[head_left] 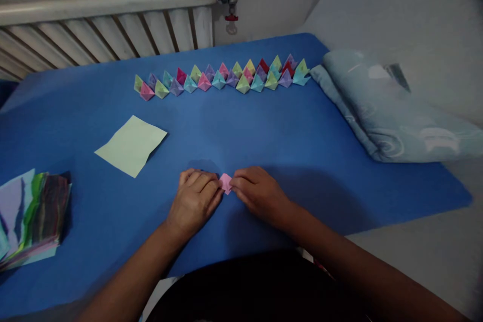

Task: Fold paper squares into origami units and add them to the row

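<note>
A small folded pink paper (226, 183) lies between my two hands near the front of the blue table. My left hand (196, 196) has its fingers together on the paper's left edge. From the other side, my right hand (260, 194) pinches the paper's right edge with thumb and fingers. A pale green square sheet (132, 146) rests flat to the upper left of my hands. Beyond them, several small folded paper pieces (204, 82) in pink, green, blue, purple and red stand in close rows.
The blue table (241, 126) reaches back towards a white radiator (109, 35) and a pipe valve (232, 17). At the left edge is a stack of coloured papers (37, 211). A folded light blue cloth (392, 115) lies at the right.
</note>
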The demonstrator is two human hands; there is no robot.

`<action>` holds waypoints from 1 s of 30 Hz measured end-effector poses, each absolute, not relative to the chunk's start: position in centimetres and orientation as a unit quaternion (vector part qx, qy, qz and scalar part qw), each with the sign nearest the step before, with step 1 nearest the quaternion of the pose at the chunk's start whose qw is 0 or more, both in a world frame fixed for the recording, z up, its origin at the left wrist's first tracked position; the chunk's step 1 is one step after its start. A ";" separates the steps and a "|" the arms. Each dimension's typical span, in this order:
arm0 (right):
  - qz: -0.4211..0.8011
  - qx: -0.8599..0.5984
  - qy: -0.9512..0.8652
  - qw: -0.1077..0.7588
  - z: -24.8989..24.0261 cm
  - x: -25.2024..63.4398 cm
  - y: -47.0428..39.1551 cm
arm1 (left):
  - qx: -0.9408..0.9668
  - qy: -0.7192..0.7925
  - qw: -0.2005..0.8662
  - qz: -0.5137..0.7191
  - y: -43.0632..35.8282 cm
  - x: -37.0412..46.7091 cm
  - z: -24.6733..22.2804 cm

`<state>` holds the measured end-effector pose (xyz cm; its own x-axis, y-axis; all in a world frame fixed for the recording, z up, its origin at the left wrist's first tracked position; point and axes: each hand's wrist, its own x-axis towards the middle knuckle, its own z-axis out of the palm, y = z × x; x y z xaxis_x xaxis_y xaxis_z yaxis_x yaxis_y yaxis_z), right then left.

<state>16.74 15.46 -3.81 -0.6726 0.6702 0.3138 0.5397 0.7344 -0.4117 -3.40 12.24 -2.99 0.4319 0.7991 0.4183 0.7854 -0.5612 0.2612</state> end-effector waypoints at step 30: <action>0.243 -0.459 -0.811 0.268 -2.7 15.3 15.7 | 0.754 0.611 0.141 0.198 13.1 -2.2 -1.9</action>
<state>15.35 15.71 -2.68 -0.4339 0.8757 0.2118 0.6147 0.4596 -0.6410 -2.22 13.15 -1.87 0.1760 0.9764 0.1255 0.8650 -0.2142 0.4538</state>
